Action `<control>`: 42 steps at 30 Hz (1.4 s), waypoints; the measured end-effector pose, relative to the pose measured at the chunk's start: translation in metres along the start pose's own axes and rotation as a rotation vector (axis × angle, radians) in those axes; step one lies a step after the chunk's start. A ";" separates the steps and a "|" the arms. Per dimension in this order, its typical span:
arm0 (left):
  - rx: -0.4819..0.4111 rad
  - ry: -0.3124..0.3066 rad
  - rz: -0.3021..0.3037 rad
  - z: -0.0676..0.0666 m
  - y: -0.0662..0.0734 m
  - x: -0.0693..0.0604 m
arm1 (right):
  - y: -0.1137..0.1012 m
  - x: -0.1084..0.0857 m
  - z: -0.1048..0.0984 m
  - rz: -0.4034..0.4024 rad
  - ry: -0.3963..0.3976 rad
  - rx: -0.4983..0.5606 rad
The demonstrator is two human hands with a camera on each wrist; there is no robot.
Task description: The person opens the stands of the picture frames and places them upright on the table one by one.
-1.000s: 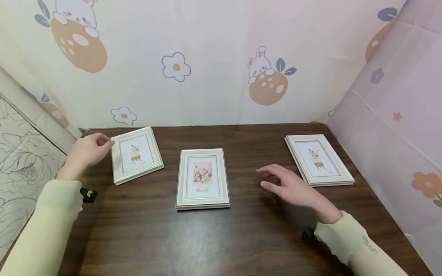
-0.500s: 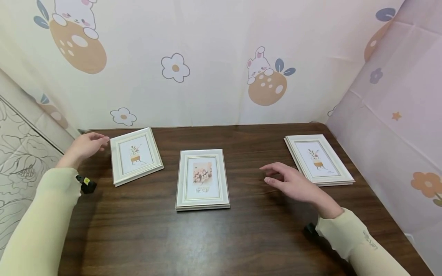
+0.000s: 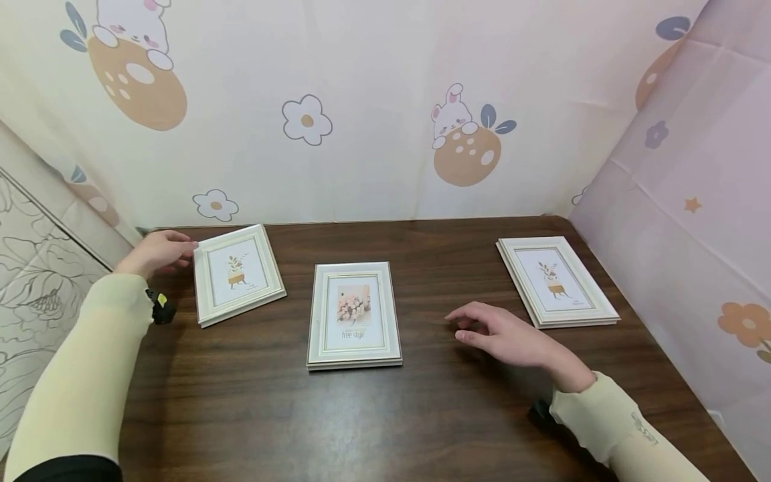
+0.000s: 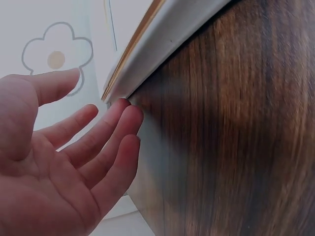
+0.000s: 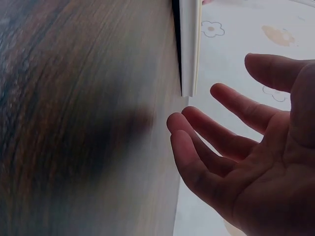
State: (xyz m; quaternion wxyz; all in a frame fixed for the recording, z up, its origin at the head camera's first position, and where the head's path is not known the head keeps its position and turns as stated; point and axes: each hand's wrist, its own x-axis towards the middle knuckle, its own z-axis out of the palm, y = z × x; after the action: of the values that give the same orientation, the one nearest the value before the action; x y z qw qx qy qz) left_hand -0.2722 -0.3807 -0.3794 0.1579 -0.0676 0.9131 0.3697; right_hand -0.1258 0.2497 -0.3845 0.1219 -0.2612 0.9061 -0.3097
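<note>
My left hand point(image 3: 159, 253) is at the outer side of the left picture frame point(image 3: 237, 268), a white one with a potted-plant print, lying skewed on the table. In the left wrist view, its relaxed fingers point(image 4: 129, 152) reach to the edge of a white frame point(image 4: 170, 42); firm contact cannot be told. My right hand point(image 3: 502, 335) hovers over the wood with loosely bent fingers, holding nothing. It is between the middle frame point(image 3: 353, 358), which shows flowers and "free style", and the right frame point(image 3: 554, 281), which has another plant print.
The frames lie face up on a dark brown wooden table point(image 3: 253, 415). A pale curtain point(image 3: 373, 134) with rabbits and flowers hangs along the table's back edge, and a similar one point(image 3: 674, 227) runs down the right. A line-drawn floral panel point(image 3: 42, 294) borders the left.
My left hand first drew back slightly from the left frame, then came in again at its edge. My right hand shifted a little right, then back left. The frames have stayed put.
</note>
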 end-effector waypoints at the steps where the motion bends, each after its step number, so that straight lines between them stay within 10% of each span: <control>1: -0.009 -0.002 -0.012 0.001 0.001 0.001 | 0.000 0.000 0.000 -0.001 -0.001 -0.002; 15: 0.002 -0.067 -0.080 0.008 0.007 0.012 | -0.007 -0.004 0.006 -0.069 -0.060 -0.016; 42: -0.138 0.032 -0.041 0.012 0.002 0.008 | -0.005 -0.008 -0.001 -0.055 -0.038 -0.019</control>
State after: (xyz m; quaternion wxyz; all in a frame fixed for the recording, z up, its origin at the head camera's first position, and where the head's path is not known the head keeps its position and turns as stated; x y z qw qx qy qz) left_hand -0.2774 -0.3708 -0.3885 0.1458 -0.1029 0.8862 0.4276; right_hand -0.1173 0.2506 -0.3802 0.1281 -0.2929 0.8990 -0.2995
